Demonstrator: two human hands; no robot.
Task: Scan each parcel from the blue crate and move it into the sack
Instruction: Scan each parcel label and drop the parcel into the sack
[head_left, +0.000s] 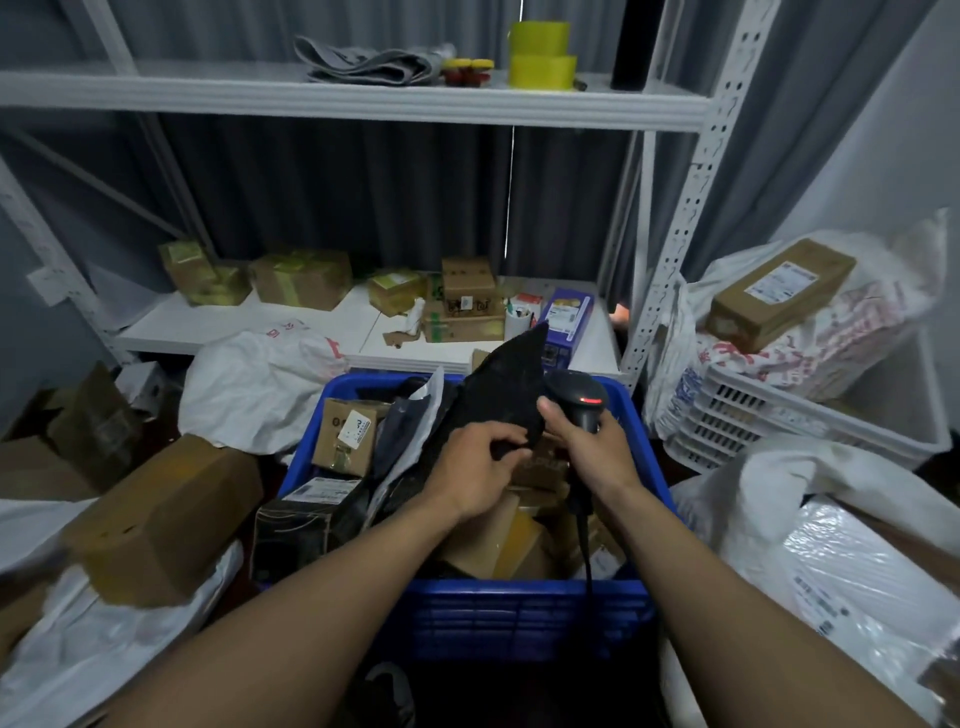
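Observation:
The blue crate (519, 618) stands in front of me, filled with several cardboard boxes and poly bags. My left hand (475, 460) pinches the lower edge of a black poly parcel (506, 389) held upright over the crate. My right hand (589, 449) grips a black handheld barcode scanner (579, 397) with a red light lit, right beside the parcel; its thumb touches the parcel's edge. A white sack (852, 561) lies open at the right, with a clear-wrapped package inside. Another white sack (93, 639) lies at the left under a brown box.
A white shelving rack (363, 98) stands behind the crate, its lower shelf holding several small boxes. A brown cardboard box (166, 519) sits left of the crate. At the right, a white plastic basket (769, 415) holds bags and a long box (779, 293).

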